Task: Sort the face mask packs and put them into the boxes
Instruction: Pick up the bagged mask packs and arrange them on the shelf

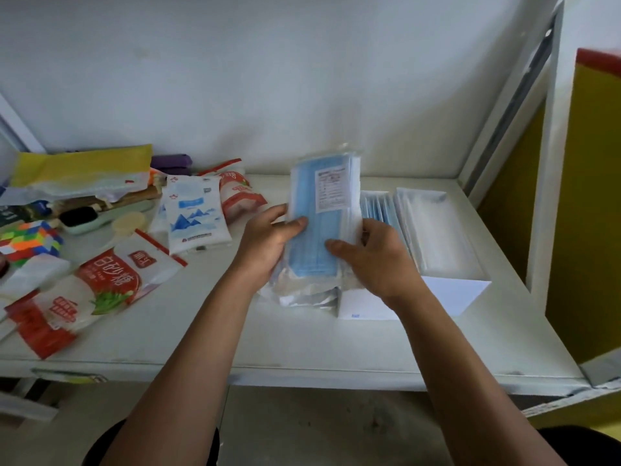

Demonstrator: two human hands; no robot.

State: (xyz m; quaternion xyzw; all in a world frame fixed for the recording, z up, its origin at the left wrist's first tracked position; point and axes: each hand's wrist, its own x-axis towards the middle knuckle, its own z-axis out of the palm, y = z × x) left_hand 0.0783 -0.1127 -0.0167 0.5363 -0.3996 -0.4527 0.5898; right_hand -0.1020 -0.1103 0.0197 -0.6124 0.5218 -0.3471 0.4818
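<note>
Shows 2 bare forearms reaching up from the bottom edge over a pale table (302, 344). Grips, between the left hand (268, 243) and the right hand (376, 260), 1 stack of blue face mask packs (316, 213) in clear wrap, upright just above the tabletop. Pinches it from both sides: left thumb across the front, left fingers hidden behind; right thumb on the lower front, right fingers curled round the right edge. Shows more wrapped packs (302, 294) lying flat beneath the hands. Shows, just right of the hands, an open white box (453, 294) with blue packs (379, 210) standing on edge in its left part and white packs (433, 223) in its right part; cannot tell whether 1 box or 2. Likely step: squaring the blue stack before lowering it beside the other blue ones. To do well: tap the edges level, keep both thumbs firm on the slippery wrap, slide in narrow edge down, avoid the white side. Further left, shows red-and-white food bags (111, 274) and a colourful puzzle cube (30, 240). Ends at a plain white wall (302, 79).
</note>
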